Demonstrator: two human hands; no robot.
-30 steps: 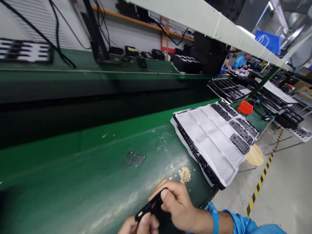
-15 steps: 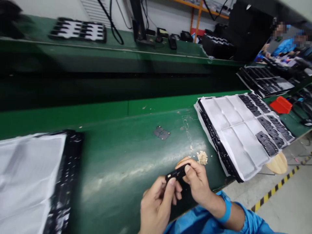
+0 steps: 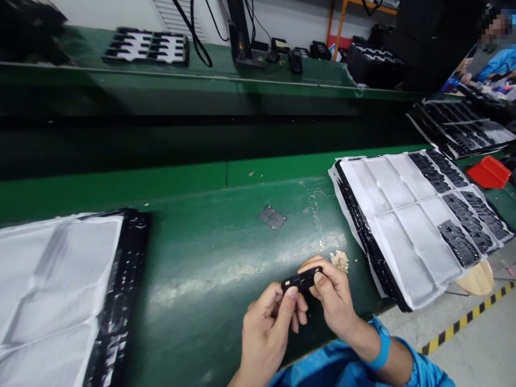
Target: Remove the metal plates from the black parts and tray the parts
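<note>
Between my two hands is a small black plastic part (image 3: 302,279), long and narrow, with small pale spots on it. My left hand (image 3: 272,322) pinches its left end between thumb and fingers. At the other end, my right hand (image 3: 332,293) grips it the same way. The part is held above the green bench near its front edge. Beyond the hands, a flat dark plate with cut-outs (image 3: 272,217) lies on the bench. A little heap of pale bits (image 3: 339,261) lies just past my right hand.
On the right is a stack of black trays lined with white sheet (image 3: 397,228), partly filled with dark plates. Another white-lined tray stack (image 3: 60,269) stands at left. Farther right are a red scoop-like object (image 3: 489,172) and more trays (image 3: 459,126). A person's blue sleeve (image 3: 497,64) shows far right.
The view has shifted slightly, so most things sit a little farther right. Both hands keep their hold on the black part, with little change in its angle.
</note>
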